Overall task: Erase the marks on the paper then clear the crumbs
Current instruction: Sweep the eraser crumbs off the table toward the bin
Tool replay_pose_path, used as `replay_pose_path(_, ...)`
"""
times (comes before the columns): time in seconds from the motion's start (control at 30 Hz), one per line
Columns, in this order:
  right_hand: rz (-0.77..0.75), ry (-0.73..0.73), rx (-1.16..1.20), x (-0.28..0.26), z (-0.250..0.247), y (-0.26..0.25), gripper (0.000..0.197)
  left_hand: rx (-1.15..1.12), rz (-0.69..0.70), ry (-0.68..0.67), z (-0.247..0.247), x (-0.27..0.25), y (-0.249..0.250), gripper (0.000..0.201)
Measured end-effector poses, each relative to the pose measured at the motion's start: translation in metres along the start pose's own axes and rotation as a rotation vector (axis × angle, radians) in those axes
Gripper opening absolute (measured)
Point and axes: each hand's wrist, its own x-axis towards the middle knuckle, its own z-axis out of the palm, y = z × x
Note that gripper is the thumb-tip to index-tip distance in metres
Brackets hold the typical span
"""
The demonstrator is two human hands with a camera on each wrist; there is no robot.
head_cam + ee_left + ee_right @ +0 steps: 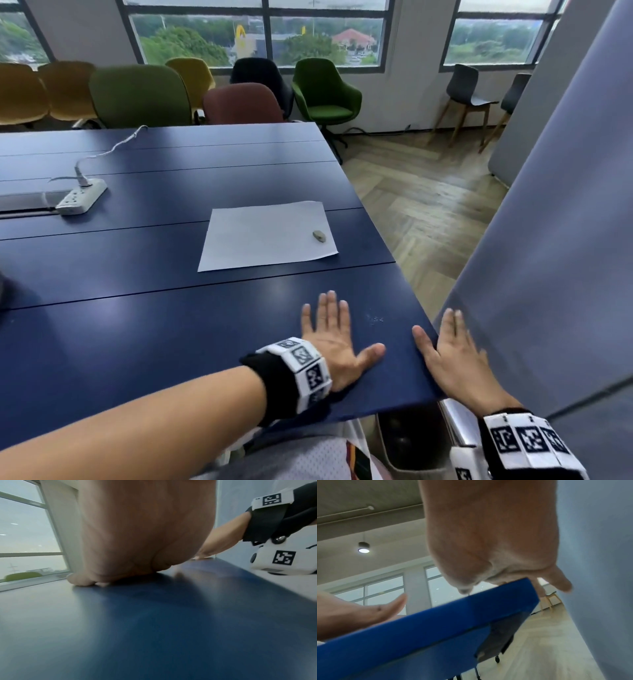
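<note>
A white sheet of paper [267, 234] lies on the blue table [137, 308], with a small grey eraser [319, 235] near its right edge. A few pale crumbs [375, 318] speckle the table between my hands. My left hand [330, 339] lies flat on the table, fingers straight and spread, holding nothing. My right hand [452, 356] hangs past the table's right edge with straight fingers, its thumb against the edge. In the left wrist view the palm [137, 534] presses the table. In the right wrist view the right hand [496, 547] sits over the table corner [522, 595].
A white power strip [80, 198] with its cable lies at the table's left. Several chairs [239, 102] stand beyond the far edge under the windows. A grey partition [548, 257] rises close on the right, with wooden floor [418, 205] between it and the table.
</note>
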Motion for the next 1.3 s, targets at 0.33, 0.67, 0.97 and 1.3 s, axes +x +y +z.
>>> replay_pose_path(0.33, -0.045, 0.075, 0.093, -0.002, 0.007, 0.011, 0.057, -0.504, -0.007, 0.004, -0.036, 0.002, 0.015, 0.097)
replay_pose_path(0.67, -0.056, 0.073, 0.105, -0.006, 0.01, 0.008, 0.036, -0.046, -0.169, -0.01, -0.016, 0.001, -0.029, 0.099)
replay_pose_path(0.97, -0.086, 0.1, 0.131, -0.012, 0.007, 0.005, 0.035, -0.262, 0.208, -0.116, -0.034, 0.033, 0.043, 0.083)
replay_pose_path(1.3, -0.056, 0.011, 0.172, -0.012, 0.001, 0.003, 0.036, 0.091, 0.043, -0.048, -0.039, 0.054, -0.006, 0.095)
